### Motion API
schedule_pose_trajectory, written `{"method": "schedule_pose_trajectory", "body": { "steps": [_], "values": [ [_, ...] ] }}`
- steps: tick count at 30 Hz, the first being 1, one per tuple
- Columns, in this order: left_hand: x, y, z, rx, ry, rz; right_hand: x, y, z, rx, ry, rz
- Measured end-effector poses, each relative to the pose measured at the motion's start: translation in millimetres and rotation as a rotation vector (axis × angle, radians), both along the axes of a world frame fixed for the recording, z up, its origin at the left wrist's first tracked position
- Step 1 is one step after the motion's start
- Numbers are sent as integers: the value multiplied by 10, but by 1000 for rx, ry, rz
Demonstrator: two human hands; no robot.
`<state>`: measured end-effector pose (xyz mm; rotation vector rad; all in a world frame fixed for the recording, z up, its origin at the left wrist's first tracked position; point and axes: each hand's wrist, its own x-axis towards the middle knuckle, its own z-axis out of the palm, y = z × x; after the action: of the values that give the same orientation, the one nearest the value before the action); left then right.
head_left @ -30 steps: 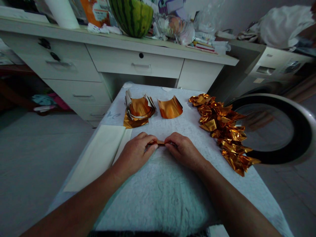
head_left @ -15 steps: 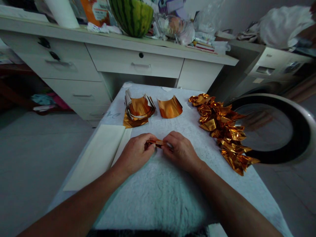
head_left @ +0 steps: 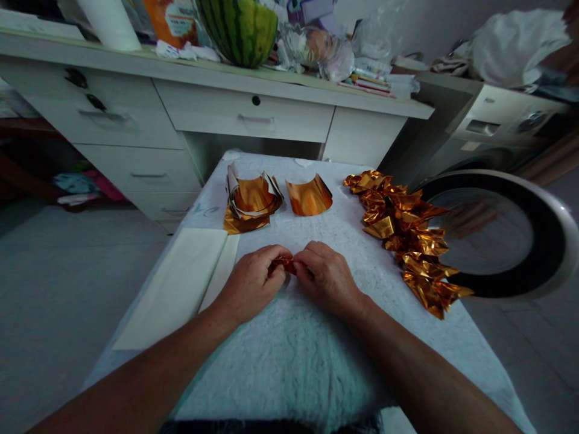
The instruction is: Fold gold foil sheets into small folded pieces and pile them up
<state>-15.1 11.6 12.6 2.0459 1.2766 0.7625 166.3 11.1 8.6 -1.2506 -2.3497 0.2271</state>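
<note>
Between my hands is a small piece of copper-coloured foil (head_left: 284,264), mostly covered by the fingers. My left hand (head_left: 257,282) pinches its left part, and the fingertips of my right hand (head_left: 326,274) are closed on its right end. Beyond them a curved foil sheet (head_left: 310,196) lies on the cloth-covered table (head_left: 289,361). To its left stands a curled stack of foil sheets (head_left: 253,196) with pale backing. On the right runs a row of folded, crinkled foil pieces (head_left: 402,235).
White paper sheets (head_left: 174,283) lie at the table's left side. Behind is a white desk (head_left: 253,117) with a cut watermelon (head_left: 239,30) and clutter on top. A washing machine's open round door (head_left: 549,235) reaches the table's right edge.
The fingers of my right hand have moved slightly left, nearer my left hand, and less of the foil's right end shows. The view has shifted a little.
</note>
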Motion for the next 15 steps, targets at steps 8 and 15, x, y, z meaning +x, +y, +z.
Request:
{"method": "schedule_pose_trajectory", "body": {
  "steps": [8, 15],
  "values": [
    [-11, -12, 17, 85, 79, 41, -5, 0, -8, -38, 32, -1],
    [-70, 1, 17, 119, 34, 162, 66, 31, 34, -71, 75, -154]
  ]
}}
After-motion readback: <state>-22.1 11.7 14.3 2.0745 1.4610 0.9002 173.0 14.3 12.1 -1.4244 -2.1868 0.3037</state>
